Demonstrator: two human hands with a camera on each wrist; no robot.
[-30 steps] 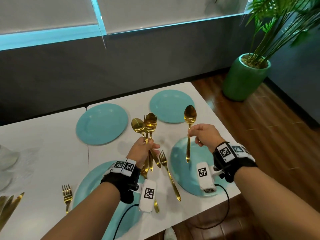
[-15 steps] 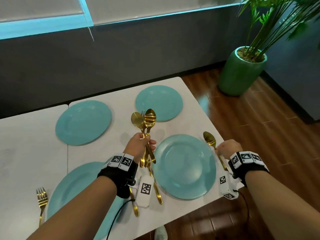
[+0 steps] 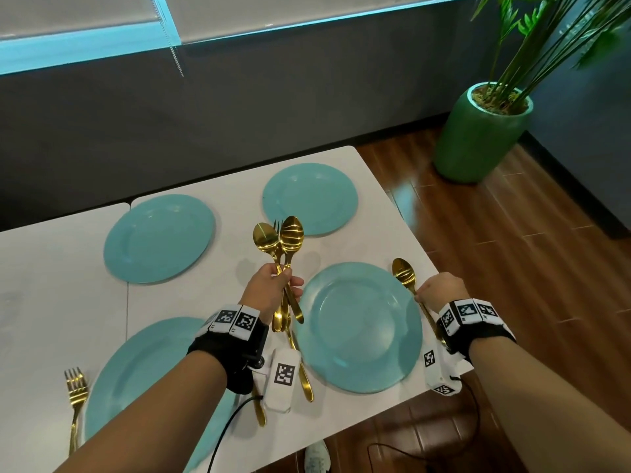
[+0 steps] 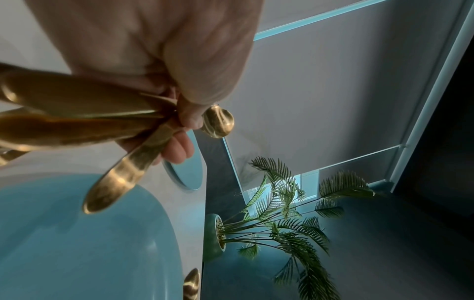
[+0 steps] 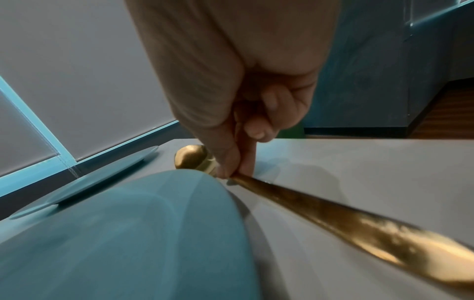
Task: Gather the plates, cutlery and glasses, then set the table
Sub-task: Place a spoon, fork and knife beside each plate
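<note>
From the head view the right hand [image 3: 440,290] pinches a spoon [image 3: 404,276] just right of the near plate [image 3: 358,327], likely laying its place, while the left wrist view shows the left hand [image 4: 153,60] clutching spare cutlery [image 4: 77,113] beside that plate, and the right wrist view shows fingertips [image 5: 225,162] nipping the spoon's neck low against the table [image 5: 359,172].

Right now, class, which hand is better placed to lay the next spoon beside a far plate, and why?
Left, probably. The left hand grips the bundle of spare cutlery just short of the far plates. The right hand pinches one spoon low beside the near plate.
</note>
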